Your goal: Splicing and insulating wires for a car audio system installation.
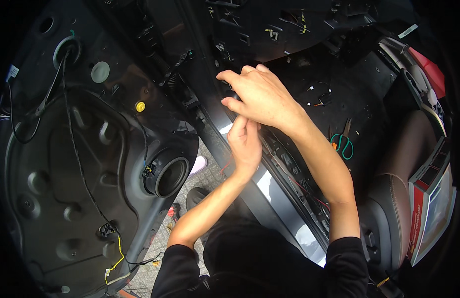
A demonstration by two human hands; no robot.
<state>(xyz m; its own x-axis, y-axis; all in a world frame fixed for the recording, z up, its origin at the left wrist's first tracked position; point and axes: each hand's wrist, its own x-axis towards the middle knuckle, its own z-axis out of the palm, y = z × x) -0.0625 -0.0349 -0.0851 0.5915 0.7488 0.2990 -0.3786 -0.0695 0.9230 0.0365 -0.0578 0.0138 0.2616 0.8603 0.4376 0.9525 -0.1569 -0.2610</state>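
Note:
My left hand is closed over the car's door sill, its fingertips partly covered by my other hand. What it grips is hidden. A thin red wire hangs just beside its wrist, and a red wire runs along the sill channel on its other side. Directly above, my right hand reaches across with its index finger and thumb apart; nothing shows between them. Beneath both hands lies the silver-grey door sill, its trim off and the dark channel exposed.
On the left stands the open door panel with a round speaker and loose black cables. Green-handled scissors and a small wired connector lie on the car floor. A brown seat with a boxed item is at right.

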